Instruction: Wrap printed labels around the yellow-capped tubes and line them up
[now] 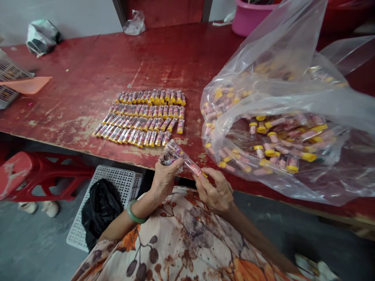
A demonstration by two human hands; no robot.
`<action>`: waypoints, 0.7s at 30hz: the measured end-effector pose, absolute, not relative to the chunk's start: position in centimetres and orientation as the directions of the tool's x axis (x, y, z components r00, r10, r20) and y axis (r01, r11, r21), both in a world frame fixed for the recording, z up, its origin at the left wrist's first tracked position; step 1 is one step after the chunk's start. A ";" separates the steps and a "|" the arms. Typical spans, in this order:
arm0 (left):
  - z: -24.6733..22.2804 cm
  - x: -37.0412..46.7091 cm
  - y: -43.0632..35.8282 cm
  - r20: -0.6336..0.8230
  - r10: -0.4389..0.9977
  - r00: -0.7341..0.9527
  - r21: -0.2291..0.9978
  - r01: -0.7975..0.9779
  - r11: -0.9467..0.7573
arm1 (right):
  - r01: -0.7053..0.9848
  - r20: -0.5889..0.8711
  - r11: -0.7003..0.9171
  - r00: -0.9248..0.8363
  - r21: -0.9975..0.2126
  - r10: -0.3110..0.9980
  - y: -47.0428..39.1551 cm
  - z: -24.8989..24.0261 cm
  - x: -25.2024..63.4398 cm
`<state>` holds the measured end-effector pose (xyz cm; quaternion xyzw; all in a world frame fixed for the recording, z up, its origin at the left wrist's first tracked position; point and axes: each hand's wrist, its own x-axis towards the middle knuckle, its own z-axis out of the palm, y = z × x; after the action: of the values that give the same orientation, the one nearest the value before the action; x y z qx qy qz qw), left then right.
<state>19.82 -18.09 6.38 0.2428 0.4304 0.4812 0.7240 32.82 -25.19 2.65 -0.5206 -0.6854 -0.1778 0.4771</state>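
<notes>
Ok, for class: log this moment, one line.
left hand: printed wrappers | right hand: yellow-capped tube | red table: wrapped tubes in rows, plastic bag of tubes

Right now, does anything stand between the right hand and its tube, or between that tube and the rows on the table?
Nothing visible separates the right hand from the tube it holds. Toward the rows of tubes, the left hand and its bunched clear wrapping lie in between; the plastic bag lies off to the right.
</notes>
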 end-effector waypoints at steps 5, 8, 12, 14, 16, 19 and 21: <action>6.3 19.6 -18.0 -0.416 0.870 0.265 0.738 -0.461 0.494 | 0.711 0.789 0.452 0.239 -0.539 0.566 -25.0 2.7 32.4; 6.4 19.5 -17.8 -0.451 0.851 0.267 0.720 -0.454 0.524 | 0.573 0.711 0.467 0.333 -0.674 0.619 -25.2 3.1 32.7; 6.3 19.3 -17.8 -0.487 0.828 0.276 0.716 -0.417 0.560 | 0.252 0.312 0.208 0.511 -0.945 0.801 -25.2 4.2 34.0; 6.2 19.4 -18.1 -0.477 0.831 0.287 0.735 -0.388 0.556 | -0.033 -0.016 0.000 0.474 -0.999 0.881 -24.8 4.9 34.3; 6.1 19.5 -18.4 -0.455 0.838 0.301 0.763 -0.355 0.541 | -0.290 -0.270 -0.184 0.290 -0.939 0.918 -24.1 5.5 34.1; 6.3 19.6 -18.8 -0.446 0.836 0.319 0.796 -0.286 0.533 | -0.437 -0.393 -0.302 0.132 -0.847 0.910 -23.1 5.9 33.5; 6.5 19.5 -18.8 -0.445 0.839 0.312 0.814 -0.249 0.525 | -0.427 -0.389 -0.298 0.141 -0.854 0.911 -22.8 6.0 33.4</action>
<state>19.54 -18.75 6.49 0.3221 0.4582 0.3659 0.7432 33.45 -22.76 5.97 -0.5225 -0.2314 0.6133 0.5452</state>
